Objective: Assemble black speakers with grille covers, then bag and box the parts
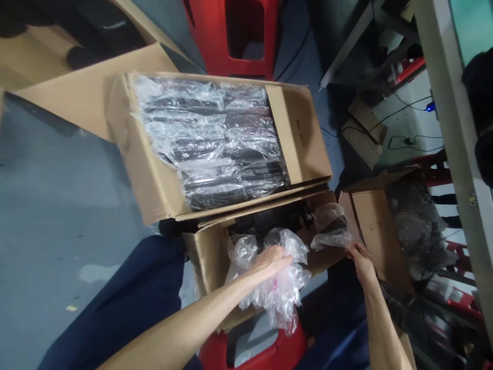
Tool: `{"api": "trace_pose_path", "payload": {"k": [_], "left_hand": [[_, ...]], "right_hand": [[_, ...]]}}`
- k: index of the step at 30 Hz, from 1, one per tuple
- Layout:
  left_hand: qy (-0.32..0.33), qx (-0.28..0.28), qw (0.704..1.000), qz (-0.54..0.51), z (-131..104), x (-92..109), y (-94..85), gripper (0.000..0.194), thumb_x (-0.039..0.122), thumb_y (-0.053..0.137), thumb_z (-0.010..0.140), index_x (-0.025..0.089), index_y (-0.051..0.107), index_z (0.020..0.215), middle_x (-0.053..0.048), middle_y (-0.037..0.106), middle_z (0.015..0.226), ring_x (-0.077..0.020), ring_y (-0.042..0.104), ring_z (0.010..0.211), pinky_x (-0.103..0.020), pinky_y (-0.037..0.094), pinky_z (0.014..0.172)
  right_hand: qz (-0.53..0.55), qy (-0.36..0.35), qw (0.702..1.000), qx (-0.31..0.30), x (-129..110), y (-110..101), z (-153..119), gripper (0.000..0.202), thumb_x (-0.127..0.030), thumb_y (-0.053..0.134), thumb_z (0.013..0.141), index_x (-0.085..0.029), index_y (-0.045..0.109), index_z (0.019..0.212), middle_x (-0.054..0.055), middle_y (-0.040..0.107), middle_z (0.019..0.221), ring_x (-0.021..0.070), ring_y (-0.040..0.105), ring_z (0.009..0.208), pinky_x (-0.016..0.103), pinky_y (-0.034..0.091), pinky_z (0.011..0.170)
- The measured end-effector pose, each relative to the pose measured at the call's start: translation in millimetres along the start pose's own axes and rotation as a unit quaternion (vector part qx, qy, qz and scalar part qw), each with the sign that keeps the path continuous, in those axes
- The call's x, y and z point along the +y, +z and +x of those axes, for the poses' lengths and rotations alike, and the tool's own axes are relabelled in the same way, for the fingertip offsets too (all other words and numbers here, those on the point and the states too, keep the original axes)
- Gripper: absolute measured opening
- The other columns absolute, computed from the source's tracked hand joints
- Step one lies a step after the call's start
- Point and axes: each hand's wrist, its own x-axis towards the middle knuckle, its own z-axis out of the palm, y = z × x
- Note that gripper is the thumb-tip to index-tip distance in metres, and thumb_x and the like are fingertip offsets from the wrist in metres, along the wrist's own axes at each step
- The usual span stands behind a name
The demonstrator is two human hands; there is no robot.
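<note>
My left hand (271, 259) is closed on a bunch of crumpled clear plastic bags (279, 300), held over the near cardboard box (210, 252). To the right, my right hand (359, 253) pinches the edge of a single clear plastic bag (331, 226). That bag hangs over the right end of the same box, where dark items (269, 218) show inside, partly hidden by the plastic. Just beyond stands a larger cardboard box (150, 180), filled with rows of dark items wrapped in clear plastic (223, 144).
One red stool (215, 36) stands behind the boxes, another red stool (285, 349) below my hands. At right, an open carton (375, 221) sits near clear plastic (416, 226), beside a table edge (442, 67). Dark objects fill a carton (38, 67) at upper left. Cables cross the floor.
</note>
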Motion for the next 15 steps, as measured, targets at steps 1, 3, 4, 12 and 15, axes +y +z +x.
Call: {"api": "trace_pose_path", "payload": {"k": [1,3,4,12,15], "left_hand": [[-0.018,0.016,0.999,0.021,-1.2,2.5,0.4,0.031,0.045,0.053,0.088,0.018,0.061,0.074,-0.012,0.063,0.072,-0.0377,0.067,0.081,-0.045,0.047,0.07],[-0.029,0.044,0.997,0.062,-3.9,8.2,0.7,0.033,0.048,0.056,0.087,0.017,0.065,0.08,-0.015,0.069,0.081,-0.0394,0.069,0.085,-0.046,0.049,0.072],[-0.023,0.051,0.995,0.08,-5.3,11.4,0.6,0.035,0.051,0.057,0.087,0.017,0.066,0.083,-0.017,0.071,0.085,-0.0402,0.07,0.087,-0.046,0.05,0.073],[0.072,0.031,0.986,0.146,-11.3,44.0,6.1,0.081,0.078,0.072,0.068,0.014,0.067,0.117,-0.024,0.073,0.111,-0.0453,0.069,0.104,-0.053,0.051,0.091],[0.095,0.054,0.983,0.149,-7.7,52.6,16.2,0.09,0.08,0.071,0.069,0.012,0.063,0.127,-0.025,0.071,0.117,-0.0468,0.067,0.107,-0.055,0.049,0.096]], "right_hand": [[0.009,0.006,1.0,-0.009,-1.2,-2.2,0.1,0.028,-0.046,0.076,0.066,-0.023,0.062,0.061,-0.004,0.054,0.057,0.0162,0.05,0.061,0.029,0.047,0.061],[0.024,0.012,0.999,-0.032,-5.3,-5.8,-0.6,0.029,-0.044,0.079,0.064,-0.022,0.06,0.06,-0.003,0.058,0.061,0.0174,0.056,0.065,0.031,0.053,0.067],[0.036,0.018,0.998,-0.04,-8.2,-7.1,-1.0,0.028,-0.044,0.079,0.064,-0.022,0.061,0.061,-0.002,0.06,0.064,0.018,0.059,0.068,0.032,0.056,0.071],[0.138,0.093,0.985,-0.048,-28.1,15.3,-16.8,0.034,-0.036,0.079,0.06,-0.024,0.047,0.06,-0.006,0.052,0.054,0.0139,0.054,0.053,0.026,0.051,0.052],[0.207,0.136,0.964,-0.094,-30.1,40.1,-34.6,0.039,-0.033,0.082,0.057,-0.024,0.043,0.06,-0.008,0.048,0.05,0.0106,0.046,0.045,0.023,0.042,0.042]]}}
